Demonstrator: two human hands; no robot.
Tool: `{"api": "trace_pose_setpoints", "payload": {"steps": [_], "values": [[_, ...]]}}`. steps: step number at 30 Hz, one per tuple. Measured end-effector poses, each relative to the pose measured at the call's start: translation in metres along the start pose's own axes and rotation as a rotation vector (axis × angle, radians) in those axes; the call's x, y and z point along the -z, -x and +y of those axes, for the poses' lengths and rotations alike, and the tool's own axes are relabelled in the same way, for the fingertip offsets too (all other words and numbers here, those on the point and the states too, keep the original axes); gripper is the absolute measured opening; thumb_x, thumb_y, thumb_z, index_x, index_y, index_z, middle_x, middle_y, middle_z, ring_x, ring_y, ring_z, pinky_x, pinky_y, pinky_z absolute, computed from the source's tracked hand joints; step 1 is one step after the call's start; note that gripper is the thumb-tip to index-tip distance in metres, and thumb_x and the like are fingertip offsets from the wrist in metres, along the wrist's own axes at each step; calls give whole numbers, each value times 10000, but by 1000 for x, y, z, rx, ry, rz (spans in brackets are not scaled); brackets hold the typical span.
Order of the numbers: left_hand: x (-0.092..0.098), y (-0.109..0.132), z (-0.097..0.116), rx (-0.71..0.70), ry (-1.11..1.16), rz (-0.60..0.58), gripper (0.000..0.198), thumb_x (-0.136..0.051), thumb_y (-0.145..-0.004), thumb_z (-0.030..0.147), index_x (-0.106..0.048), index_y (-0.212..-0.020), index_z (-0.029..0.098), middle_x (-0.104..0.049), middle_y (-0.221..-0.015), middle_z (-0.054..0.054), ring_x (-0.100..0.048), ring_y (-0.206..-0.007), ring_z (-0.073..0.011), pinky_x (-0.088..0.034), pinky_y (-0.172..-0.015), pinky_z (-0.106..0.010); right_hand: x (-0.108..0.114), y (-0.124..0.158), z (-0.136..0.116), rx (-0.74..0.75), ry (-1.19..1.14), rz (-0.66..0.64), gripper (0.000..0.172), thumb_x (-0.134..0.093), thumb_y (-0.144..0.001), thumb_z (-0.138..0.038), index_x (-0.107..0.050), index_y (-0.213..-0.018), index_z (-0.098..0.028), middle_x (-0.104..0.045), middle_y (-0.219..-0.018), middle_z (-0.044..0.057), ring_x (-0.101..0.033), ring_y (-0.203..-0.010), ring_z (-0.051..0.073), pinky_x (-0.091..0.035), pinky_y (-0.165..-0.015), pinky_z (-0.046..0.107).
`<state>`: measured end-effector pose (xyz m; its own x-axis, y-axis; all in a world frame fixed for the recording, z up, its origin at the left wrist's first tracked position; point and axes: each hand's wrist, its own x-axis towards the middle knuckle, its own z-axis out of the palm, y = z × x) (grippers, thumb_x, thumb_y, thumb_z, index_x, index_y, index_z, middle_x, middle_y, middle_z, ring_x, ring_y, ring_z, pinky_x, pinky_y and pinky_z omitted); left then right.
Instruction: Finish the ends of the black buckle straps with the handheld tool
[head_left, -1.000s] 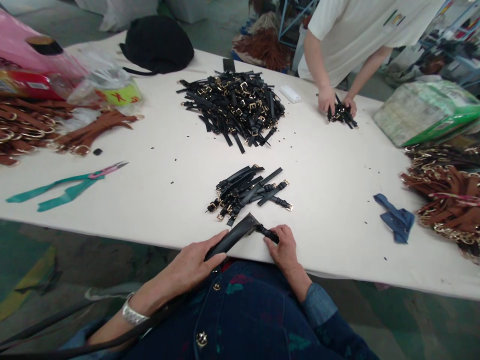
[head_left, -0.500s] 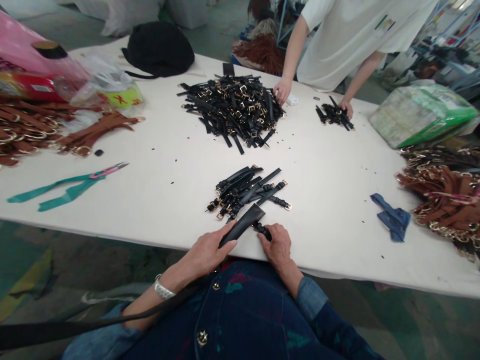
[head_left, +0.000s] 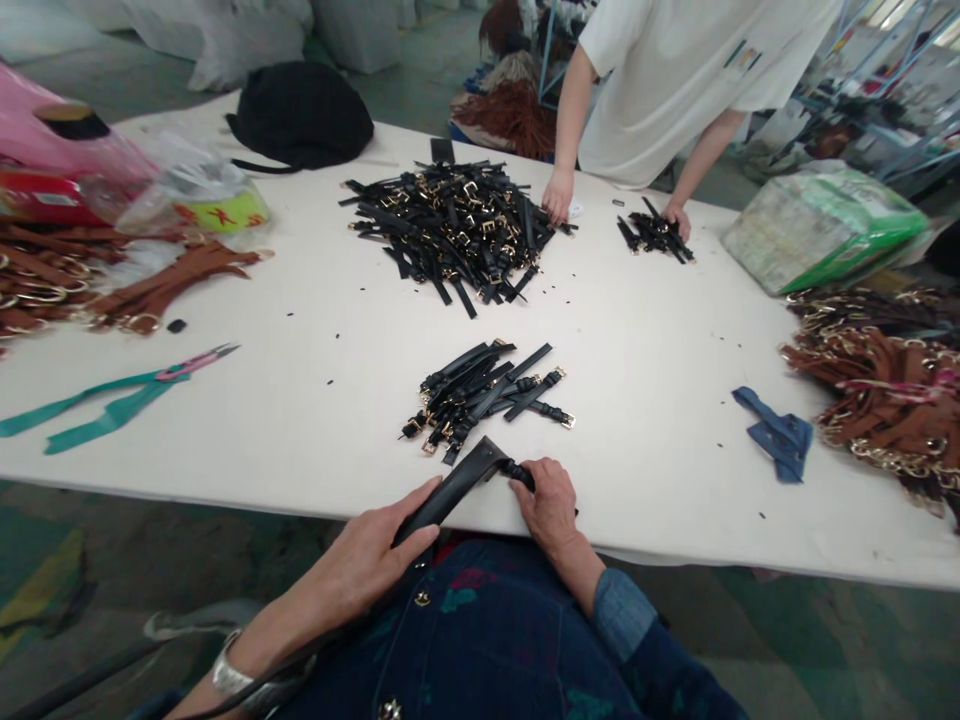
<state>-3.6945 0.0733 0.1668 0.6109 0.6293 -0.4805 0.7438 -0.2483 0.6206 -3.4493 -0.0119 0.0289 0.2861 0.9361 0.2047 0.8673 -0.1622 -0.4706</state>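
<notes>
My left hand (head_left: 367, 550) is closed around a wide black leather strap (head_left: 456, 484), whose squared end points away from me over the table's near edge. A long dark band runs back past my left forearm. My right hand (head_left: 551, 500) grips a short black buckle strap (head_left: 519, 473) that meets the wide strap's end; its far part is hidden by my fingers. Just beyond lies a small pile of short black straps with gold buckles (head_left: 480, 390). Farther off is a much larger heap of the same straps (head_left: 450, 225).
Across the table a co-worker's hands touch the large heap and a smaller bunch of straps (head_left: 652, 235). Green-handled snips (head_left: 127, 400), brown straps (head_left: 172, 285) and a black cap (head_left: 300, 115) lie left. At right are blue fabric (head_left: 776, 435), a wrapped package (head_left: 832, 225) and brown straps (head_left: 892, 390).
My left hand has moved down and left with the wide strap. The strap's end now meets the buckle strap in my right hand. The whole view has shifted slightly.
</notes>
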Motion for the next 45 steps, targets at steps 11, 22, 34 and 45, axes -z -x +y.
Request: {"api": "trace_pose_setpoints", "payload": {"steps": [11,22,34,45], "values": [[-7,-27,3,36,99,90,657,-433,-911,499,-367,-1504,224,-511,-1462,-45,-644,-1151,-313,-525,-968,-409,-2,-1,1,2,-4,4,167,-642,-852,-297,-621,-979,-190,-622,-885,66,-533,-855,226,-397,-757,339],[1,4,-17,-4,41,0,654,-433,-923,561,-396,-1489,234,-460,-1502,-20,-441,-1374,-260,-301,-1179,-408,1,-2,-1,-33,-25,25,130,-638,-840,-288,-630,-943,-210,-627,-870,53,-532,-834,221,-378,-729,337],[8,-3,-23,-53,8,-36,627,-451,-924,534,-418,-1477,240,-479,-1488,0,-464,-1358,-246,-325,-1161,-361,-4,-14,-5,-25,-55,17,285,-714,-815,-390,-686,-1049,-231,-654,-948,60,-542,-925,230,-370,-798,361],[25,3,-21,-87,-91,-138,586,-482,-931,489,-397,-1481,305,-492,-1475,32,-502,-1327,-234,-354,-1136,-340,10,-16,19,136,-276,-161,240,-679,-825,-226,-710,-1062,-229,-640,-1024,69,-547,-979,227,-403,-853,395]]}}
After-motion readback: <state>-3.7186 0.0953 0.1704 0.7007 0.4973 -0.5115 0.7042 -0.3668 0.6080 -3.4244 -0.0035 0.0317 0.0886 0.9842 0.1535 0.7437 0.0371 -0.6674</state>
